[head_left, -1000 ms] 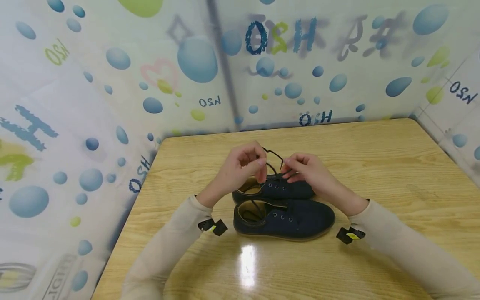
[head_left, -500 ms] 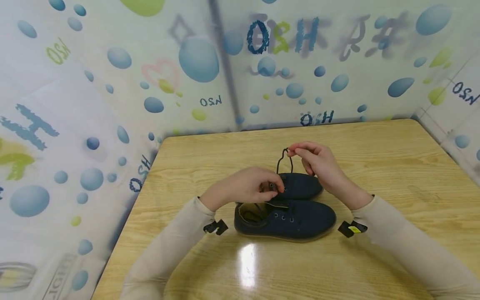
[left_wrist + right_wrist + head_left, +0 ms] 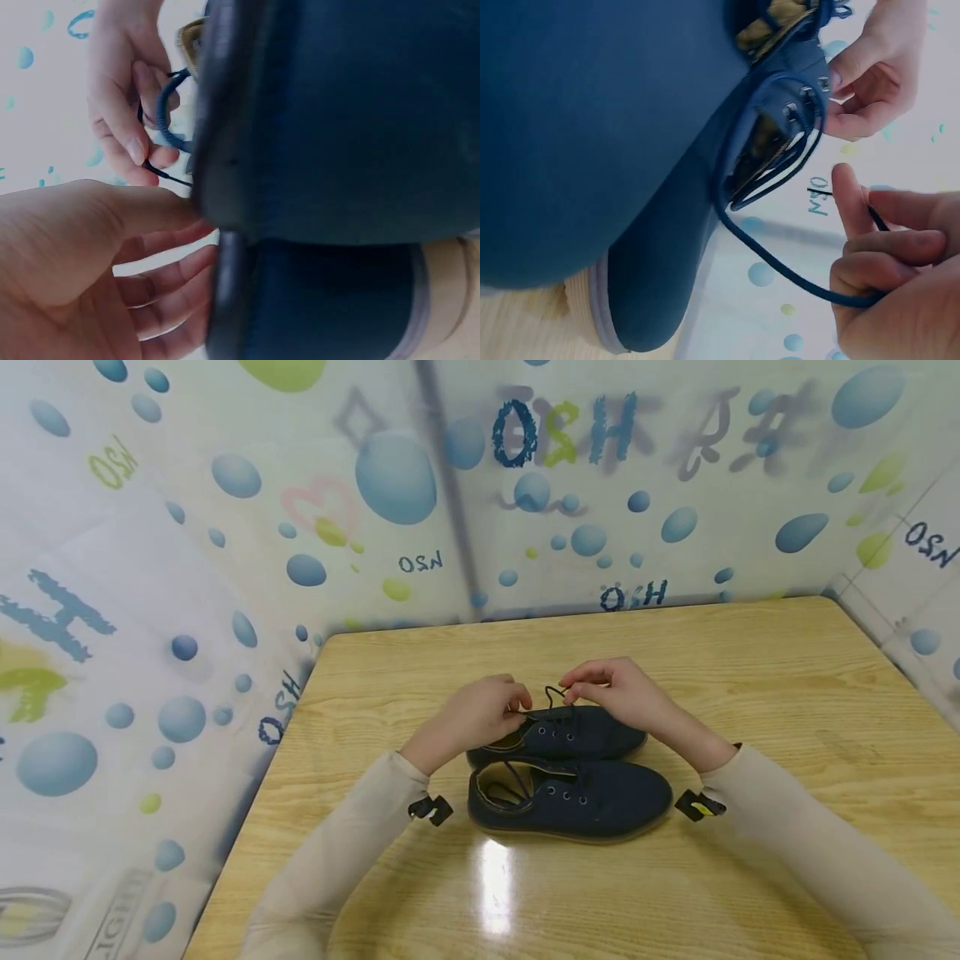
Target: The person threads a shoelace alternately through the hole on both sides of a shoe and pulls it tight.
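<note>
Two dark navy lace-up shoes lie side by side on the table, toes to the right: a far shoe (image 3: 603, 735) and a near shoe (image 3: 618, 797). My right hand (image 3: 626, 693) pinches the dark shoelace (image 3: 780, 274) of the far shoe between thumb and fingers, just above its eyelets. The lace loops from the eyelets into that hand in the right wrist view. My left hand (image 3: 885, 82) has thumb and curled fingers at the eyelet flap of the far shoe, apparently gripping its edge. In the left wrist view the near shoe hides the left fingertips.
The wooden table (image 3: 787, 710) stands against patterned wall sheets (image 3: 660, 502) at the back and sides. A loose lace lies inside the near shoe's opening. Small black cameras are strapped at both wrists.
The left hand dips over the far shoe's eyelets, then moves back left to its opening. The right hand rises with the lace, then lowers toward the shoe, leaving a smaller visible loop.
</note>
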{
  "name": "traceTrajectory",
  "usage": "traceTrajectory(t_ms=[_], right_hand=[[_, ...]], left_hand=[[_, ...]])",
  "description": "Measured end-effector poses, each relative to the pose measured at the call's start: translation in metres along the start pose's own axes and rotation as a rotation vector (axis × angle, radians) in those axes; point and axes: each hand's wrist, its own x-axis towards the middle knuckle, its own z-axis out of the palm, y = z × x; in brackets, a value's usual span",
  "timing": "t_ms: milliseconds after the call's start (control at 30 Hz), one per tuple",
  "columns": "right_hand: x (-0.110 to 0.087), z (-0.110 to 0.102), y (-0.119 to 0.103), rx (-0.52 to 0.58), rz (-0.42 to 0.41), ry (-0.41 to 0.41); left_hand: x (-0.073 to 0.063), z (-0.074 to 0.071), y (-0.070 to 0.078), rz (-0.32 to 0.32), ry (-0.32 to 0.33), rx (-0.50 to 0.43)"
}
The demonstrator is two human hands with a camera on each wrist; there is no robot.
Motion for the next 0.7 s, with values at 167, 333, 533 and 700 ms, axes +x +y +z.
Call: traceTrajectory(t_ms=[167,333,533,700], right_hand=[[0.009,0.003,0.006,-0.092,-0.033,-0.066],[0.018,0.006,0.009,-0.198,-0.007,-0.129],[0.023,0.008,0.008,-0.249,-0.018,-0.114],[0.027,0.011,0.007,-0.269,-0.054,-0.117]], left_hand=[[0.004,0.01,-0.005,0.104,-0.037,0.045],[0.008,0.013,-0.004,0.143,-0.077,0.065],[0.01,0.016,-0.003,0.111,-0.063,0.059],[0.012,0.018,-0.003,0.093,-0.047,0.063]])
